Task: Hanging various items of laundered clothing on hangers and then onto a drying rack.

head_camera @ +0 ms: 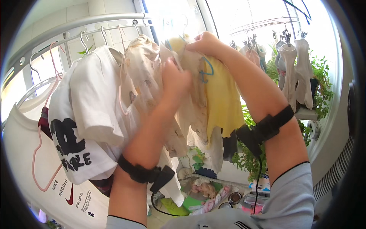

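Note:
Both my arms are raised among clothes hung from a metal drying rail. My right hand point(204, 43) pinches the top of a thin light-coloured garment point(197, 86) beside a yellow garment point(224, 103). My left hand point(175, 75) is blurred, its fingers curled in front of the pale cloth; whether it holds any cloth is unclear. Just left of it hangs a patterned beige garment point(143, 65). A pink wire hanger point(121, 83) and white T-shirts point(94, 94) hang further left, one with black print. Black straps with cables sit around both my forearms.
The metal drying rail point(85, 22) runs across the upper left. Socks point(288, 68) hang from a clip rack at the right, near green potted plants point(321, 83) by the window. Below the clothes lie a doll point(204, 187), twisted cloth and small round containers point(235, 197).

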Available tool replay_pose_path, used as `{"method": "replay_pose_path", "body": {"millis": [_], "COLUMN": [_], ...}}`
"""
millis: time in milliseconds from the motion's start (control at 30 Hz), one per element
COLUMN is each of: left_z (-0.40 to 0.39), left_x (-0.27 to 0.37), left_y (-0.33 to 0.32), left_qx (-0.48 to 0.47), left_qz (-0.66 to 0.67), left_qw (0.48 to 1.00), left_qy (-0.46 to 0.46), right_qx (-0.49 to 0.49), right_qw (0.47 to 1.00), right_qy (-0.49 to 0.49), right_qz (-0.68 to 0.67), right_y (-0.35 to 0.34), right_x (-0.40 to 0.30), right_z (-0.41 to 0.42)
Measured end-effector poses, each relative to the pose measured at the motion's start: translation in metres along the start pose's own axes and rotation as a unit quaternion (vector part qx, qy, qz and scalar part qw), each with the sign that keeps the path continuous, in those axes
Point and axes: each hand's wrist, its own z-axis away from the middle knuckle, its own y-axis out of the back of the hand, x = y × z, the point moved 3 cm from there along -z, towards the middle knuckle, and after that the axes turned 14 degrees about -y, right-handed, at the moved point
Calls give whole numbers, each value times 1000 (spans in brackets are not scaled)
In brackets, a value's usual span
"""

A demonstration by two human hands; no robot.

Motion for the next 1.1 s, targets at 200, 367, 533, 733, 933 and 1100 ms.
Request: {"method": "replay_pose_path", "body": {"millis": [200,367,533,733,933,1100], "left_z": [94,167,229,313,362,403], "left_x": [43,78,110,152,176,220], "left_y": [-21,-37,-51,-50,-17,34], "left_qx": [-7,-38,-76,-187,-379,-410], "left_qz": [73,215,236,255,305,327], "left_qw": [997,971,956,930,849,826], "left_qy": [18,95,157,185,207,207], "right_qx": [-11,-84,-91,-68,-12,-8], "right_qw": [998,995,994,988,972,971], "right_qy": [65,33,-44,-138,-222,-240], "right_qz": [-5,-49,-46,-31,-73,0], "right_y": [6,-7,-10,-8,-17,-17], "right_x": [38,84,114,143,159,120], "right_z": [56,133,215,319,427,505]}}
